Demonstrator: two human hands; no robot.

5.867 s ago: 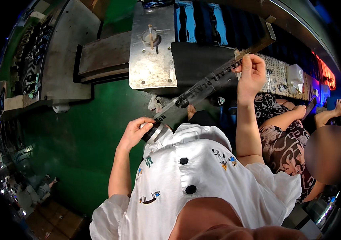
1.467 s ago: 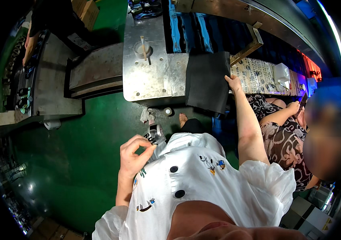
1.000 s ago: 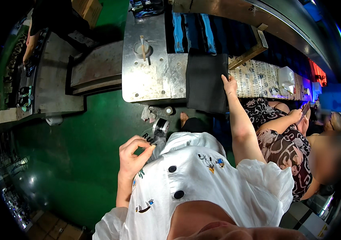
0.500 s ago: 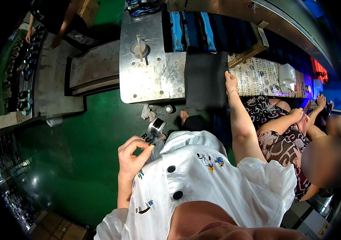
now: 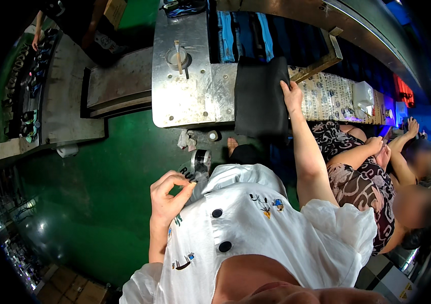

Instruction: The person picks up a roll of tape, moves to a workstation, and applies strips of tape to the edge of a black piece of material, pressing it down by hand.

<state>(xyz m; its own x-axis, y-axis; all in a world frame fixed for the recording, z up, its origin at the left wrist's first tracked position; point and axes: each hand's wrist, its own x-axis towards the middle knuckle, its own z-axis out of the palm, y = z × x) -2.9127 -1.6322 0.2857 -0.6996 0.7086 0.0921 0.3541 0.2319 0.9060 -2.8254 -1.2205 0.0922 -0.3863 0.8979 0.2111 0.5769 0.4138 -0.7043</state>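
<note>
My left hand (image 5: 171, 197) is closed in a pinch in front of my white shirt. Between thumb and fingertips it holds a clear film strip (image 5: 189, 173) with black lettering. Just beyond it is a roll of clear film (image 5: 201, 160) with a dark core. My right hand (image 5: 292, 95), arm stretched forward, grips the right edge of a black fabric sheet (image 5: 260, 99). This sheet lies over the near edge of the metal worktable (image 5: 175, 109), its lower part hanging down. The fingertips at the sheet's edge are partly hidden.
A round container (image 5: 177, 59) with a brush (image 5: 178, 48) across it stands on the worktable. Blue and black pieces (image 5: 225, 38) lie behind the sheet, near a bracket (image 5: 321, 61). People sit close on my right; another person (image 5: 81, 30) stands at far left.
My right hand has shifted slightly up and left along the sheet's edge, which is lifted a little. The film roll has turned slightly; my left hand stays nearly still. Seated people have moved.
</note>
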